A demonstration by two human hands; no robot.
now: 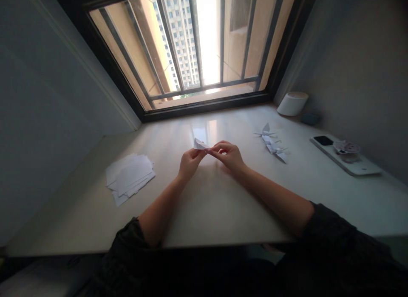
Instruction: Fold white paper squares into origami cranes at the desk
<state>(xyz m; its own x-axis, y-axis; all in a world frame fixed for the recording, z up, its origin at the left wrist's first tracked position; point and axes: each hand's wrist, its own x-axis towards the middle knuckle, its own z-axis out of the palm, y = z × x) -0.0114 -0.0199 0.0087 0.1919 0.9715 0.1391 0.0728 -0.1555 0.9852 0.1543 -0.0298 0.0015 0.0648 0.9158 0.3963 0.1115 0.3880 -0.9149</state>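
A small piece of folded white paper (199, 144) is held up between my two hands over the middle of the table. My left hand (190, 161) pinches its lower side, thumb toward me. From the right, my right hand (230, 155) grips the paper's narrow right end between thumb and fingertips. The fingertips of both hands nearly meet there, and the exact folds are too small to make out. Several folded paper cranes (270, 144) lie in a row to the right of my right hand. On the left rests a loose stack of white paper sheets (132, 175).
The pale tabletop (219, 216) runs up to a barred window (204, 46). At the back right stands a white cylindrical object (292, 103) beside a small dark item (310, 118). A white flat device (357, 167) carries a clear, crumpled-looking thing (347, 147) along the right wall.
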